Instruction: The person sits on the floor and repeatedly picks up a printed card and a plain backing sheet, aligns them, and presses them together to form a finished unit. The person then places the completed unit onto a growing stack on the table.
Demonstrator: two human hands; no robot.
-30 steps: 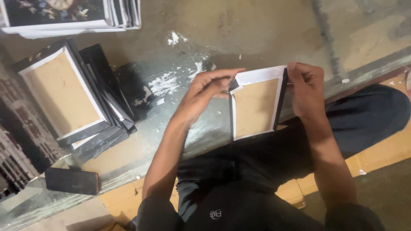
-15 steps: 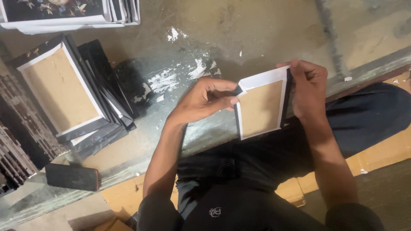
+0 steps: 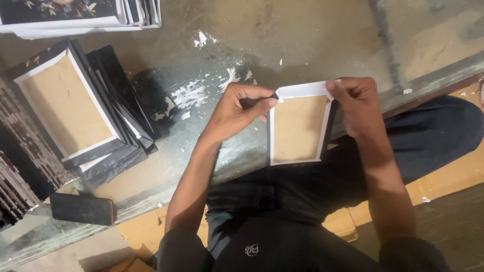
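I hold a small picture frame (image 3: 298, 130) back side up, with a brown board back and white tape along its black edges. My left hand (image 3: 241, 108) pinches its upper left corner. My right hand (image 3: 355, 103) grips the upper right corner, fingers on the white strip along the top edge. The frame sits over the front edge of the worn table (image 3: 282, 40), above my lap.
A stack of similar frames (image 3: 75, 108) lies at the left, back side up. More frames (image 3: 80, 12) sit at the top left. A dark phone (image 3: 83, 209) lies near the table's front edge. Brown cardboard (image 3: 443, 176) covers the floor by my legs.
The frame has turned from tilted to nearly square with me and shifted slightly right. My left fingers moved to its top left corner; my right hand stays on the top right.
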